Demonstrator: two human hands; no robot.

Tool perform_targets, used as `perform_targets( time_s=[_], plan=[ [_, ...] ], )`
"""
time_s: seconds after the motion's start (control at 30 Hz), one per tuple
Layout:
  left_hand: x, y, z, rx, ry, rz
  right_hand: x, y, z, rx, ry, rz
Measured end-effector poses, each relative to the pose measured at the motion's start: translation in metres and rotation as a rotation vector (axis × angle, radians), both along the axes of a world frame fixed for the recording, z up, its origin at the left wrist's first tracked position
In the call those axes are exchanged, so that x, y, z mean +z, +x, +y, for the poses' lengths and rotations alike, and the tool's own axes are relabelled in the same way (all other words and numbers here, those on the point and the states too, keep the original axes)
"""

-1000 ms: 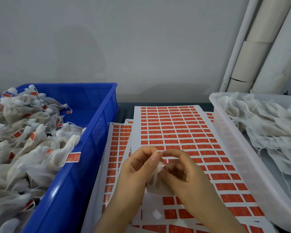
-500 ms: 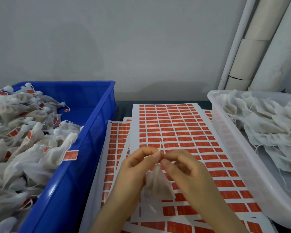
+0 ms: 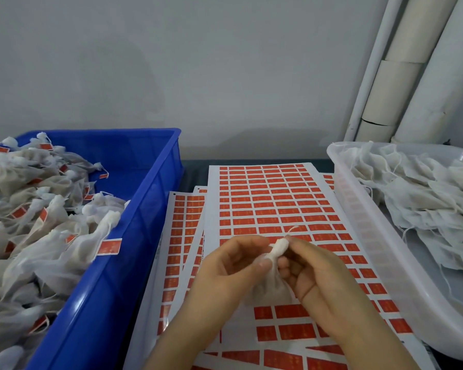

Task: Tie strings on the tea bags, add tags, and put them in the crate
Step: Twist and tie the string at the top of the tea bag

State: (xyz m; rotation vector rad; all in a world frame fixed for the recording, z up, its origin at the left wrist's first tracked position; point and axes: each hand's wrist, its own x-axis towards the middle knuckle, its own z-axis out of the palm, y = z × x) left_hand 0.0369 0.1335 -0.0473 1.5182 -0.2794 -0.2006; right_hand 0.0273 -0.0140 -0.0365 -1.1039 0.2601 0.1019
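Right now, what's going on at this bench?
A person holds one tea bag in both hands above the sheets of red tags: left hand pinching its gathered neck, right hand gripping beside it, a string end poking up. It carries no tag yet. Tagged bags pile up in the blue crate on the left; untagged ones lie in the white tray on the right.

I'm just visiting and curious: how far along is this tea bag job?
Done: a heap of tied, red-tagged bags lies in the blue crate. In hand: the left hand and right hand grip one tea bag, neck bunched, string sticking up, no tag visible on it. Left: a tag from the tag sheets, then the untagged bags in the white tray.
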Motion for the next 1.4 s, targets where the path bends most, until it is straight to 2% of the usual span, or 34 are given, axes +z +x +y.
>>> perform_targets(
  time_s=[0.1, 0.27, 0.47, 0.63, 0.73, 0.8, 0.9, 1.0, 1.07, 1.27, 1.4],
  plan=[
    [0.000, -0.002, -0.004, 0.032, 0.068, -0.061, -0.001, 0.000, 0.001, -0.025, -0.017, 0.003],
    [-0.002, 0.000, -0.006, 0.133, 0.102, -0.097, 0.000, 0.000, 0.004, 0.033, -0.215, -0.039],
    [-0.002, 0.000, -0.007, 0.231, -0.004, -0.039, 0.000, -0.001, 0.007, 0.113, -0.223, -0.065],
    [-0.005, 0.003, -0.007, 0.280, 0.047, -0.029, 0.001, -0.003, 0.009, 0.081, -0.209, -0.199],
    [-0.004, 0.003, -0.004, 0.275, 0.026, 0.000, -0.004, -0.005, 0.011, 0.056, -0.483, -0.317],
    [-0.002, 0.001, -0.003, 0.184, -0.008, 0.006, -0.007, -0.005, 0.012, 0.006, -0.536, -0.307],
    [0.000, 0.000, -0.001, 0.105, 0.005, -0.078, -0.009, -0.002, 0.008, -0.045, -0.423, -0.216],
    [0.003, -0.002, -0.001, 0.138, 0.088, -0.212, -0.008, 0.001, 0.006, -0.055, -0.279, -0.152],
    [0.003, -0.004, 0.000, 0.161, 0.168, -0.334, -0.009, 0.002, 0.006, -0.062, -0.266, -0.130],
    [-0.010, 0.006, 0.003, 0.174, 0.551, -0.792, -0.010, 0.001, 0.003, -0.065, -0.416, -0.173],
    [-0.012, 0.004, 0.004, 0.082, 0.686, -0.805, -0.010, 0.001, 0.001, -0.049, -0.610, -0.242]
  ],
)
